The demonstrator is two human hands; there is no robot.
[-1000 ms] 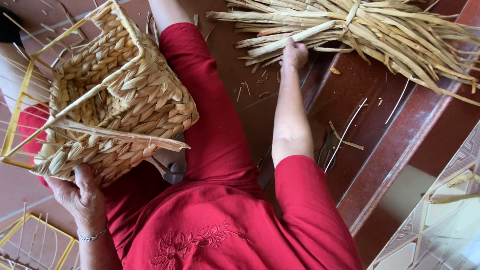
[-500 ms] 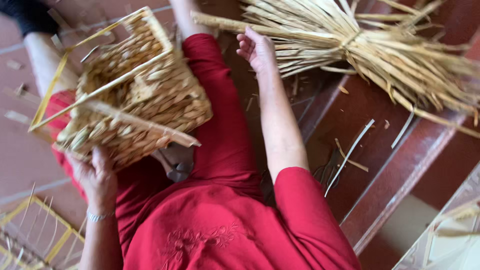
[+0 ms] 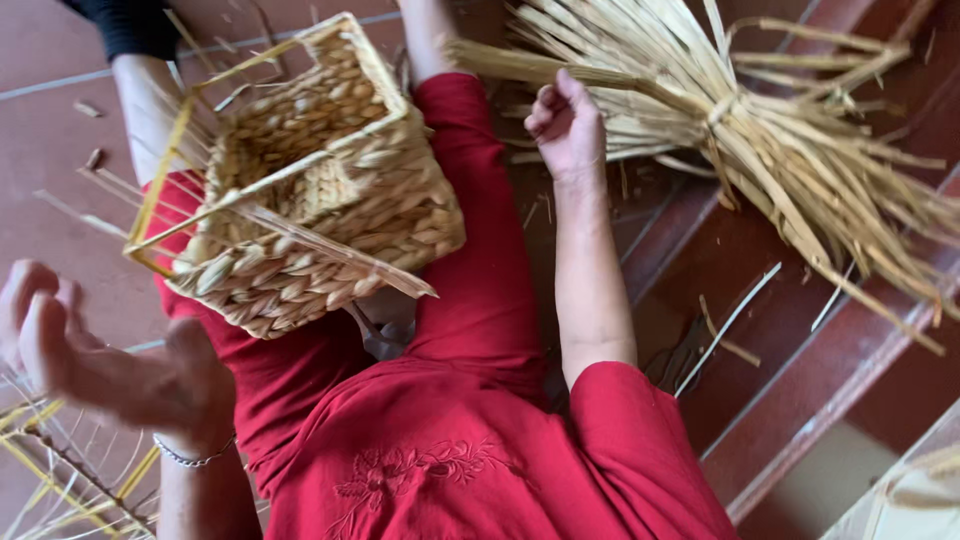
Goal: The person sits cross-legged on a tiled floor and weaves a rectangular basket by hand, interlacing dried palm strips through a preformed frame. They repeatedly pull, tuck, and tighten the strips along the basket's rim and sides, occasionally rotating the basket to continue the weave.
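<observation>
- Floor [image 3: 60,60] of red-brown tiles; dark red step [image 3: 800,400] at right, littered with straw scraps.
- Basket [image 3: 310,190] rests tilted on lap, mouth facing up-left, away from the body.
- Straw bundle [image 3: 760,130] on the step, long axis running upper left to lower right.
- Right hand [image 3: 568,125] curled shut on a straw stalk at the bundle's end.
- Left hand [image 3: 100,365] open, fingers loosely spread, apart from the basket.

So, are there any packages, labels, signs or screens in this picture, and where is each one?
None in view: no package, label, sign or screen.
What shows instead: a half-woven basket on the lap, a bundle of dried stalks on the red steps.
The right hand is closed around a stalk of that bundle; the left hand is open and holds nothing.
</observation>
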